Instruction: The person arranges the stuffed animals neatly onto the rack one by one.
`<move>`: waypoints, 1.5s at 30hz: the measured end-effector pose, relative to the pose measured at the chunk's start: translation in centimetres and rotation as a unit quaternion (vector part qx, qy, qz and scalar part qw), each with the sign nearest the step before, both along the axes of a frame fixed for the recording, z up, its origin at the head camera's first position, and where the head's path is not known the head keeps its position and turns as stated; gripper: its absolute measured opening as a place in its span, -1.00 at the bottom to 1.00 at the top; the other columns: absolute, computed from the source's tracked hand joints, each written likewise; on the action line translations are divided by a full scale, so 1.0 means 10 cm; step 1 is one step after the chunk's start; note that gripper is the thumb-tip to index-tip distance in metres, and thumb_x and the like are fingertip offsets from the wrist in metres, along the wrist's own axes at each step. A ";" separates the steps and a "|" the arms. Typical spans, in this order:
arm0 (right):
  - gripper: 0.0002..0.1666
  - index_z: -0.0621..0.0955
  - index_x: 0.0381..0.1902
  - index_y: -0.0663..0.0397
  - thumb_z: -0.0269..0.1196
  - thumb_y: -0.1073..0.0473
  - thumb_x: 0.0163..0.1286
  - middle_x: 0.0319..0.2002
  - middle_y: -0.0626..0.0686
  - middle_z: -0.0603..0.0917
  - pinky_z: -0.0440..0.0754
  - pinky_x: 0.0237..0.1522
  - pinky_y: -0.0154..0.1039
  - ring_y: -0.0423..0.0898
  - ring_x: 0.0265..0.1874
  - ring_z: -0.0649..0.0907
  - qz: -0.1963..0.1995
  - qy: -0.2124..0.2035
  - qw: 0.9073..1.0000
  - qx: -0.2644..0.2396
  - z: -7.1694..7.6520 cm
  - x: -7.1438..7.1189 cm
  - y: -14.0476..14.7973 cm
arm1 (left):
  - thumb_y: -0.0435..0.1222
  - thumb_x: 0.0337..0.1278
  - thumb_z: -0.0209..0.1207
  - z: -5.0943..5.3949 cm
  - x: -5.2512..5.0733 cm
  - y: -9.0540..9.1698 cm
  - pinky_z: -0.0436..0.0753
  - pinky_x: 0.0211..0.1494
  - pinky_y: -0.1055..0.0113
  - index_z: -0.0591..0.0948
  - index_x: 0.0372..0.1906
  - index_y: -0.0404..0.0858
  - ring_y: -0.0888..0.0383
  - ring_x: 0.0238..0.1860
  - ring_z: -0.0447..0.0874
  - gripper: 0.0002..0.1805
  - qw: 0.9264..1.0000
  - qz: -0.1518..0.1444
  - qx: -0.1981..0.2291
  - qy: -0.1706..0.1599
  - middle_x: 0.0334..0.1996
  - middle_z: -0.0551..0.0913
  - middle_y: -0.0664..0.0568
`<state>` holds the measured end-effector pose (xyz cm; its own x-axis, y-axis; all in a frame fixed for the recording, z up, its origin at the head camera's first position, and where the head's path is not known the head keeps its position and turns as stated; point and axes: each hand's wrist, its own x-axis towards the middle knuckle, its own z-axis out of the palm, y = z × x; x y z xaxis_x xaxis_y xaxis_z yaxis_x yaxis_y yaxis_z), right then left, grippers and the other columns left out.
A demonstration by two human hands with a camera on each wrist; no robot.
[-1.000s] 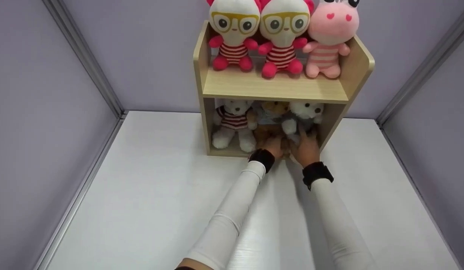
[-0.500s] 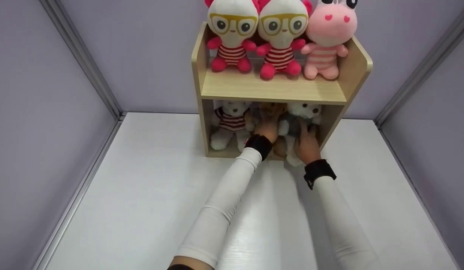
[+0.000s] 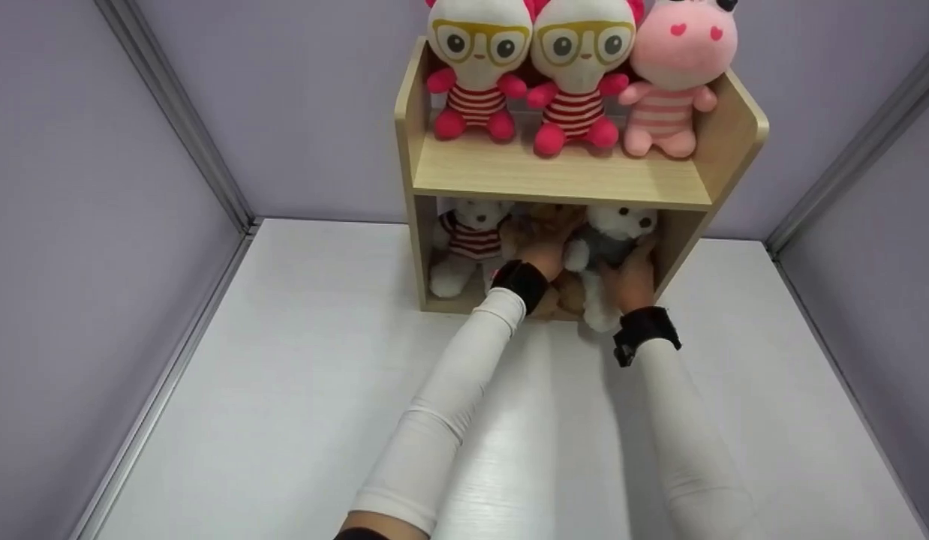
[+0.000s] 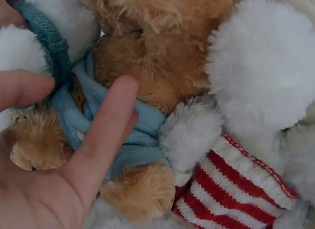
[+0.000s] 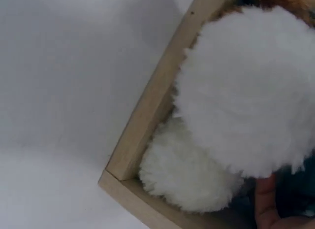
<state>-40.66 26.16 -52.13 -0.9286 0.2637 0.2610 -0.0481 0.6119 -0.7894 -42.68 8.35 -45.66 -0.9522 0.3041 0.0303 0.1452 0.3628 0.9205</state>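
My left hand [image 3: 543, 256] reaches into the lower compartment, before a brown teddy bear [image 4: 142, 189] in a light-blue top. In the left wrist view its thumb and a straight finger are spread over the bear's front. My right hand [image 3: 631, 281] holds a white plush dog [image 3: 601, 307] in a grey-teal top around its lower body, beside the shelf's right wall. In the right wrist view the dog's white feet hide most of that hand; one finger shows. Left of the bear sits a white plush toy [image 3: 476, 241] in a red-and-white striped shirt.
The small wooden shelf [image 3: 562, 176] stands on a white table [image 3: 322, 322] against the back wall. On its upper board sit two red-and-white pandas [image 3: 479, 105] with yellow glasses and a pink plush animal [image 3: 663, 116]. Grey panels flank the table.
My left hand has moved up from the bear's feet to its body. My right hand has shifted slightly at the white dog, whose legs now hang forward over the shelf's front edge.
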 end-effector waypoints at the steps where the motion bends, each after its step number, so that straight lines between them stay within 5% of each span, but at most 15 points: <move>1: 0.34 -0.39 0.51 0.36 0.35 0.07 0.30 0.32 0.58 0.31 0.26 0.41 0.07 0.32 0.38 0.34 0.004 -0.008 1.000 -0.001 0.02 -0.01 0.03 | -0.07 0.59 -0.14 0.00 0.00 0.02 -0.12 0.58 0.00 -0.08 0.62 -0.11 -0.09 0.61 -0.31 -0.30 1.000 0.007 0.020 -0.011 0.61 -0.15 -0.17; 2: 0.40 -0.44 0.50 0.38 0.38 0.06 0.27 0.34 0.58 0.29 0.23 0.43 0.05 0.30 0.40 0.32 0.007 -0.017 1.000 0.003 0.03 -0.03 0.05 | -0.04 0.59 -0.15 0.01 0.00 0.04 -0.11 0.58 0.00 -0.10 0.62 -0.10 -0.09 0.61 -0.30 -0.29 1.000 0.012 0.004 -0.009 0.61 -0.15 -0.16; 3: 0.43 -0.45 0.49 0.38 0.39 0.06 0.25 0.35 0.57 0.27 0.21 0.45 0.03 0.27 0.42 0.30 0.010 -0.023 1.000 0.005 0.04 -0.04 0.08 | -0.07 0.59 -0.15 0.00 0.00 0.06 -0.14 0.58 0.02 -0.11 0.63 -0.07 -0.09 0.61 -0.30 -0.30 0.993 0.011 -0.116 0.035 0.61 -0.15 -0.16; 5: 0.45 -0.44 0.49 0.41 0.42 0.09 0.20 0.36 0.55 0.27 0.19 0.46 0.01 0.25 0.43 0.28 0.015 -0.024 1.000 0.012 0.05 -0.08 0.11 | -0.24 0.60 -0.21 0.00 -0.01 0.10 -0.10 0.58 -0.01 -0.17 0.63 0.02 -0.06 0.60 -0.23 -0.32 0.948 0.006 -0.297 0.116 0.62 -0.14 -0.09; 7: 0.37 -0.33 0.50 0.44 0.42 0.13 0.19 0.34 0.54 0.30 0.19 0.45 0.03 0.26 0.41 0.29 0.015 -0.016 1.000 0.016 0.06 -0.10 0.12 | -0.37 0.58 -0.26 -0.01 -0.01 0.13 -0.04 0.56 -0.09 -0.18 0.63 0.11 -0.06 0.60 -0.19 -0.29 0.884 0.003 -0.427 0.191 0.62 -0.14 -0.04; 8: 0.31 -0.25 0.51 0.46 0.41 0.16 0.19 0.32 0.54 0.33 0.21 0.44 0.04 0.27 0.39 0.31 0.013 -0.010 1.000 0.022 0.06 -0.10 0.12 | -0.40 0.57 -0.27 -0.01 -0.01 0.13 -0.02 0.55 -0.11 -0.18 0.63 0.12 -0.03 0.60 -0.15 -0.28 0.861 0.006 -0.460 0.215 0.62 -0.12 0.00; 9: 0.24 -0.17 0.51 0.47 0.40 0.19 0.20 0.30 0.53 0.35 0.22 0.43 0.05 0.29 0.38 0.33 0.011 -0.002 1.000 0.026 0.06 -0.10 0.12 | -0.41 0.55 -0.25 -0.02 -0.01 0.14 0.00 0.55 -0.11 -0.17 0.63 0.11 0.00 0.60 -0.13 -0.27 0.855 0.011 -0.468 0.224 0.62 -0.10 0.03; 13: -0.01 0.09 0.43 0.55 0.36 0.24 0.23 0.18 0.55 0.46 0.31 0.35 0.12 0.36 0.27 0.41 -0.001 0.026 0.998 0.057 0.03 -0.08 0.08 | -0.30 0.56 -0.12 -0.04 0.04 0.11 0.45 0.31 0.03 -0.01 0.62 0.10 -0.02 0.36 0.43 -0.32 0.877 -0.012 -0.420 0.234 0.45 0.35 -0.08; 17: -0.24 0.21 0.33 0.66 0.24 0.31 0.33 0.07 0.58 0.49 0.37 0.25 0.19 0.43 0.15 0.46 -0.019 0.029 0.993 0.113 -0.02 -0.04 0.05 | -0.25 0.47 0.02 -0.10 0.05 0.09 0.51 -0.40 0.27 0.04 0.61 0.09 0.09 -0.36 0.65 -0.27 0.870 -0.047 -0.428 0.242 -0.05 0.67 -0.09; 26: -0.65 0.54 -0.01 0.55 0.16 0.32 0.37 -0.16 0.51 0.60 0.52 -0.04 0.27 0.42 -0.12 0.60 -0.075 0.020 0.985 0.157 -0.04 0.00 -0.06 | -0.22 0.37 0.12 -0.26 0.05 0.18 0.69 -0.26 0.09 0.28 0.52 -0.11 0.08 -0.34 0.72 -0.35 0.791 0.077 -0.473 0.380 -0.13 0.71 -0.05; 28: -0.66 0.55 -0.02 0.54 0.16 0.32 0.36 -0.19 0.50 0.62 0.54 -0.11 0.27 0.42 -0.17 0.62 -0.090 0.016 0.982 0.166 -0.03 -0.01 -0.08 | -0.22 0.34 0.15 -0.28 0.05 0.17 0.69 -0.26 0.08 0.29 0.52 -0.13 0.11 -0.40 0.70 -0.33 0.781 0.098 -0.469 0.401 -0.19 0.72 -0.03; 34: -0.39 0.32 0.28 0.60 0.14 0.33 0.36 -0.29 0.49 0.64 0.59 -0.28 0.26 0.40 -0.31 0.67 -0.105 0.002 0.973 0.204 -0.03 -0.04 -0.07 | -0.26 0.26 0.21 -0.30 0.08 0.18 0.65 -0.41 0.22 0.27 0.53 -0.17 0.19 -0.48 0.61 -0.26 0.793 0.097 -0.441 0.408 0.25 0.47 -0.19; 38: -0.14 0.10 0.45 0.56 0.19 0.26 0.36 -0.32 0.47 0.64 0.58 -0.29 0.25 0.39 -0.33 0.67 -0.097 0.012 0.977 0.188 -0.08 -0.02 -0.05 | -0.21 0.30 0.21 -0.32 0.07 0.19 0.69 -0.24 0.20 0.20 0.55 -0.23 0.03 0.06 0.63 -0.22 0.796 0.078 -0.449 0.400 0.48 0.19 -0.19; 41: -0.08 0.11 0.46 0.49 0.28 0.15 0.34 -0.11 0.54 0.58 0.56 -0.19 0.27 0.42 -0.22 0.63 -0.101 0.048 0.974 0.196 -0.10 0.05 -0.10 | -0.13 0.30 0.20 -0.34 0.05 0.21 0.66 0.05 0.08 0.24 0.53 -0.22 -0.12 0.45 0.26 -0.24 0.793 0.051 -0.477 0.376 0.54 0.10 -0.15; 45: -0.28 0.37 0.28 0.33 0.36 0.08 0.30 0.14 0.55 0.38 0.56 -0.18 0.28 0.44 -0.06 0.53 -0.104 0.129 0.947 0.274 -0.06 0.16 -0.20 | -0.04 0.31 0.20 -0.33 0.05 0.24 0.42 0.34 -0.12 0.29 0.52 -0.14 -0.19 0.56 -0.04 -0.26 0.799 0.019 -0.501 0.331 0.59 -0.04 -0.11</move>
